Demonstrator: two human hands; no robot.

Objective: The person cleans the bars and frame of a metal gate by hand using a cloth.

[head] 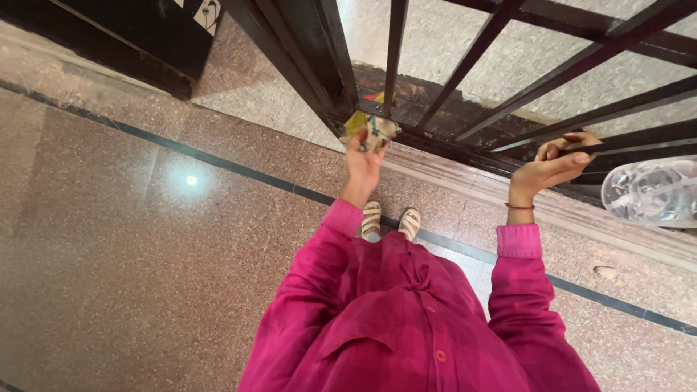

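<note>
Fabric of a magenta button-front shirt (414,319) fills the bottom of the head view, both sleeves reaching forward and up. Past the hem, 2 feet in striped sandals (390,221) stand side by side on the speckled brown stone floor (131,276), just short of a dark inlaid line that runs across it at a slant. A small bright glare sits on the floor to the left.

The left hand (363,161) is raised with its fingers closed around a crumpled cloth (375,132), yellow-green with a patterned patch, which it presses against the lower rail of the black metal gate (443,80), at the foot of 1 upright bar. The cloth touches the rail, and part of it is hidden by that bar.

The right hand (555,163), with a thin red thread bracelet at the wrist, is curled over a slanted bar of the same gate, thumb on the near side and fingers wrapped over the top, well apart from the left hand. Just right of it, a clear plastic bottle (650,192) shows at the frame's edge, blurred; I cannot tell what holds it up.

Beyond the bars lie a dusty threshold channel with bits of coloured litter and a paler stone floor. A dark panel (131,36) stands at the upper left.
</note>
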